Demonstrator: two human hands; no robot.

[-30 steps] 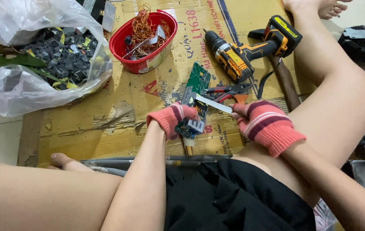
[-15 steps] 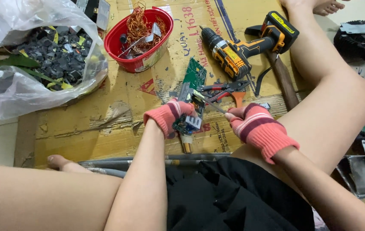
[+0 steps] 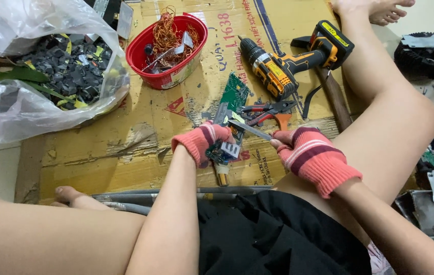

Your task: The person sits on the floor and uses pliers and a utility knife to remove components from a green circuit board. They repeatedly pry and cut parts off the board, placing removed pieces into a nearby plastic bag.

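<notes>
While the left hand clamped the small circuit board, the right hand gripped a metal blade, its long axis slanting leftward onto the board.

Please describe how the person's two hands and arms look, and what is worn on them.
Both the left hand and right hand wear knitted pink gloves with darker red stripes and ribbed cuffs at the wrists. The gloves look thick and slightly worn. Both forearms are bare, with no sleeves, watch or jewellery visible.
</notes>
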